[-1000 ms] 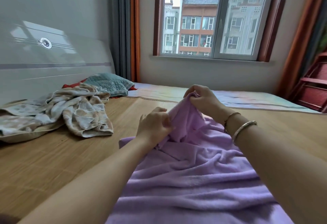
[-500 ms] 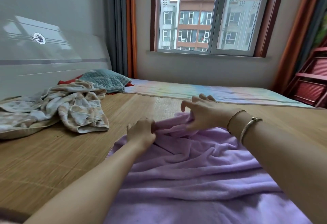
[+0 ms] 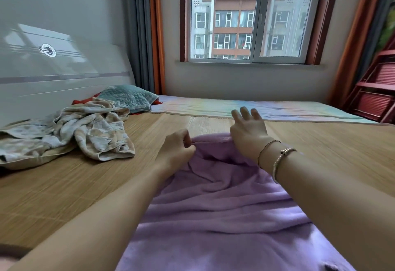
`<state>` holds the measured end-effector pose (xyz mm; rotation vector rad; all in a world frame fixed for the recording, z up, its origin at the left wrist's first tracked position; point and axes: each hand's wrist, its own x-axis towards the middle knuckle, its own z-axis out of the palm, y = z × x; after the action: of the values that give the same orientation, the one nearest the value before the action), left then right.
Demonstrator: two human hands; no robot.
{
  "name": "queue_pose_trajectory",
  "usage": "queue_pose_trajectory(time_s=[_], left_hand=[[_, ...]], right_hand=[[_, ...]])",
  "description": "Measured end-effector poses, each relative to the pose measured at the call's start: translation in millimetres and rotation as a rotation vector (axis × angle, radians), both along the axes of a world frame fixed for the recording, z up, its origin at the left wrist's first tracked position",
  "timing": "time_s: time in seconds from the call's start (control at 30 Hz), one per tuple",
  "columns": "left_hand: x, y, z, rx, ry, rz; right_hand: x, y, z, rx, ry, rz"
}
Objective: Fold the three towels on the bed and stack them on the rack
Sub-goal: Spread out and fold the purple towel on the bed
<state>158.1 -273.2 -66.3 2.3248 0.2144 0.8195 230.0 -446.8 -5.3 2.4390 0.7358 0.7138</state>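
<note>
Both hands are set at the far edge of the purple towel, which is spread in loose wrinkles over the bamboo mat on the bed and runs from mid-scene to the near edge of the view. That far hem is pinched by the left hand, whose fingers are curled closed on the cloth. By the right hand the same hem is met just to the right: three fingers are lifted and spread above the mat, while whether the thumb and forefinger grip the cloth beneath cannot be told. Two thin bracelets are worn on the right wrist. To the left, well apart from the purple towel, a crumpled patterned towel in beige and pale grey is heaped on the mat, partly over a flat pillow. Farther back a teal quilted cloth is seen near the headboard. At the far right, beside the bed, a red rack is visible below the orange curtain.
</note>
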Motion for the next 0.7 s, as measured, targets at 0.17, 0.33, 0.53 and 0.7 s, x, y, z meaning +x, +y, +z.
queue_pose_trajectory(time_s=[0.17,0.33,0.53,0.7], left_hand=[[10.3,36.8,-4.5,0.068,0.038,0.094],[44.8,92.2,-11.3,-0.008,0.098,0.163],[93.0,155.8,-24.3,-0.270,0.122,0.138],[116.4,221.2,-54.3,-0.451,0.165,0.274]], right_hand=[[10.3,54.4,0.5,0.063,0.226,-0.224],[65.0,116.7,-11.4,0.795,0.753,-0.167],[131.2,209.2,-33.6,0.967,0.652,0.024],[158.8,292.4,-47.5,0.722,0.586,0.256]])
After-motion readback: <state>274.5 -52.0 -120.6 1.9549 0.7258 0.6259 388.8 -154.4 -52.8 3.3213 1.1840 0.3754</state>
